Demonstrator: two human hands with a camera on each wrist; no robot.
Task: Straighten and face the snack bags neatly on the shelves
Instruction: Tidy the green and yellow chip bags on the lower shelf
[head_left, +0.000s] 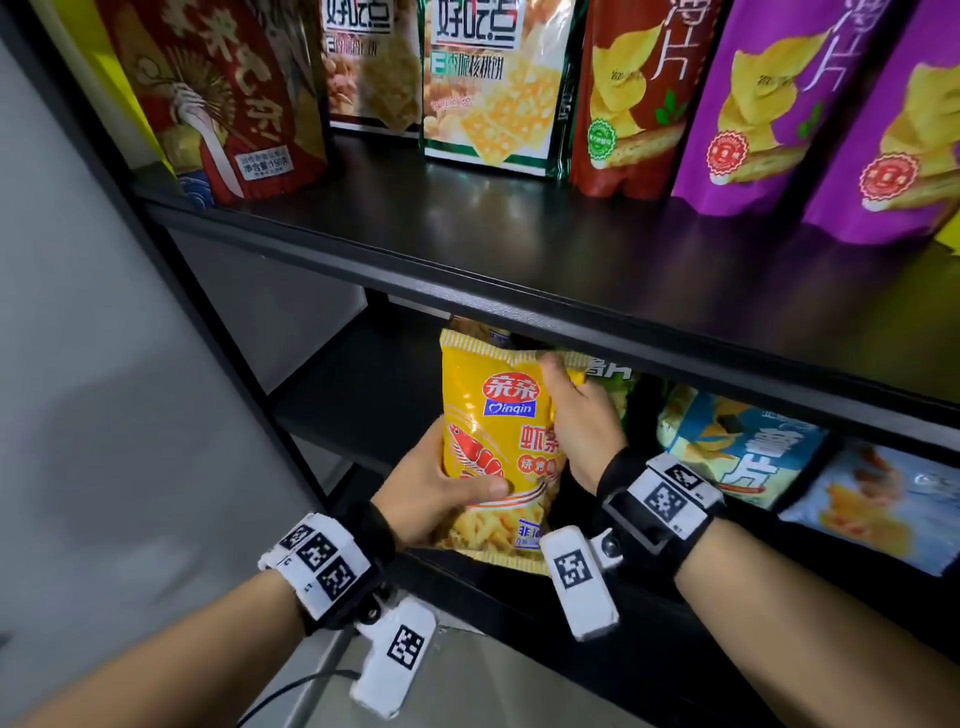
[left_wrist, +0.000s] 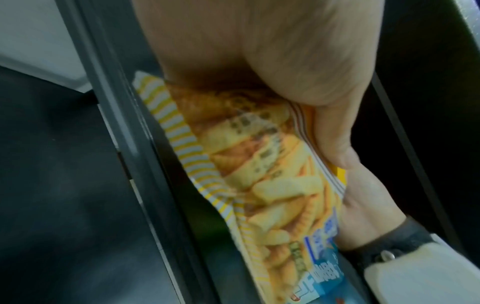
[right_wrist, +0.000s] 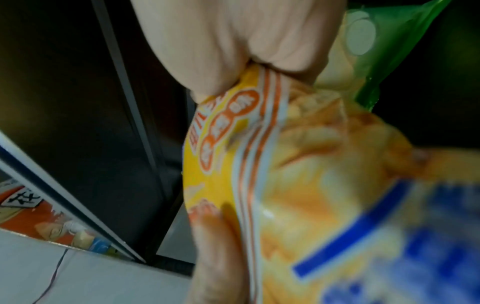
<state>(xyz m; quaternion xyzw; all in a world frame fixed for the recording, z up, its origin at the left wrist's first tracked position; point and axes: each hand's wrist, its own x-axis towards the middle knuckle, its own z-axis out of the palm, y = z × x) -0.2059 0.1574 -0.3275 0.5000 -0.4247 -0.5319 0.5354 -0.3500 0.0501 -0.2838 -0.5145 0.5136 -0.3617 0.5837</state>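
- Two shelves show, and the job looks partly done: on the upper shelf (head_left: 467, 228) the red bag (head_left: 228, 98), the cracker bags (head_left: 488, 88) and the purple chip bags (head_left: 769, 104) stand upright with fronts outward, though one cracker bag sits further back than its neighbour.
- Left of the unit is a plain grey wall (head_left: 78, 312); the left stretch of the lower shelf (head_left: 353, 389) is bare dark board.
- Left hand (head_left: 431, 493) curls round the lower left edge of the yellow shrimp-stick bag (head_left: 493, 441), thumb across its front.
- That bag is at the front of the lower shelf, upright and face out, its bottom seam at the shelf lip; I judge it is being set in place, not yet released.
- Right hand (head_left: 576, 415) grips the bag's upper right side, fingers closed round its edge.
- Right of it, a green bag (right_wrist: 389, 51) sits behind, and the blue chip bag (head_left: 737, 441) and pale blue bag (head_left: 878, 504) lie tilted back, so they likely remain to be straightened.
- Shelving is black, glossy and dimly lit underneath.
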